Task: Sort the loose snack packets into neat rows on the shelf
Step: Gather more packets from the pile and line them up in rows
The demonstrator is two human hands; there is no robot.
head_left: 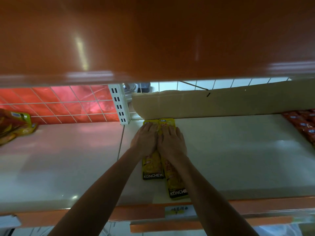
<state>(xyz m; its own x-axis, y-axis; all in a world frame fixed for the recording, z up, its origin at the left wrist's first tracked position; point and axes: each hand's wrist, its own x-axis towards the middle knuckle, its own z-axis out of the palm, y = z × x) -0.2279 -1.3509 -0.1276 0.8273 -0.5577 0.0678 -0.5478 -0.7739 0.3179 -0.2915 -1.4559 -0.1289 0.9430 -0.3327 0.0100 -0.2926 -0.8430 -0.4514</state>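
Two rows of yellow snack packets lie side by side on the white shelf (238, 159), running from the back toward the front edge. The left row (152, 167) ends in a packet with a black band. The right row (175, 183) reaches closer to the front. My left hand (146, 138) lies flat on the back part of the left row, fingers straight. My right hand (172, 140) presses flat on the right row beside it. Both hands touch each other at the thumbs. The packets under the hands are mostly hidden.
A cardboard sheet (221, 103) leans along the back of the shelf. Red packets (305, 125) lie at the far right, and a loose yellow and red pile (13, 126) at the far left. An orange shelf (153, 40) hangs overhead. A white slotted upright (119, 106) stands behind.
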